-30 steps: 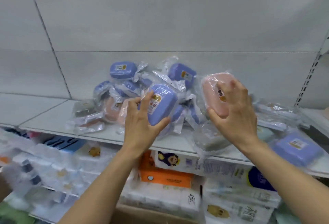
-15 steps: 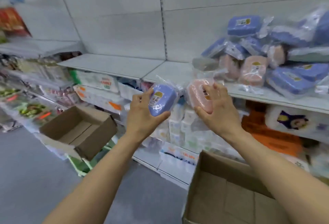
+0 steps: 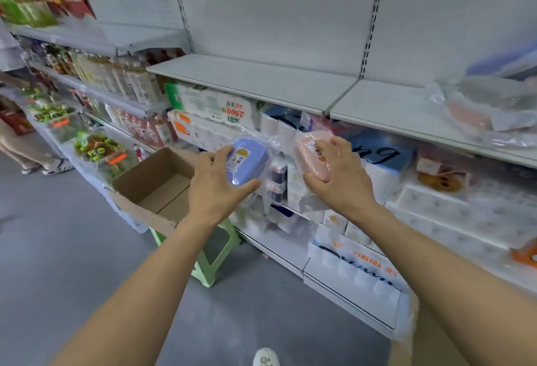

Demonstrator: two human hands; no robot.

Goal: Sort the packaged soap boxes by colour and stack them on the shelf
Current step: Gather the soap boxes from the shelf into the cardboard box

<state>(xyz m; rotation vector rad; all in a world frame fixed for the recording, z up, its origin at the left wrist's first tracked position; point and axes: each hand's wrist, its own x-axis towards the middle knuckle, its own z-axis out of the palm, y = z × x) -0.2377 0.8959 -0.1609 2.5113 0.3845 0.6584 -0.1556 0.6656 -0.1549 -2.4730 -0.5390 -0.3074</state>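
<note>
**Two soap boxes held, one per hand, below the shelf edge**

Two wrapped soap boxes are in hand. The blue box (image 3: 245, 160) is gripped by the left hand (image 3: 216, 188): thumb under its lower edge, fingers curled over the top left. The pink box (image 3: 313, 155) is gripped by the right hand (image 3: 338, 176): fingers curled over its top, thumb beneath. Each box carries one label on its face and sits in clear film. The two boxes are near each other but apart, both held in the air in front of the toilet-paper packs (image 3: 436, 211), lower than the white shelf (image 3: 261, 81).

At the right end of that shelf lies a blurred pile (image 3: 491, 110) of further wrapped boxes; pink and blue show, but a count cannot be made.

One open cardboard box (image 3: 157, 179) rests on one green stool (image 3: 209, 252) to the left of the hands. One row of bottles (image 3: 128, 78) stands on the farther shelf. The legs of one other person (image 3: 32, 150) appear at the left edge.
</note>
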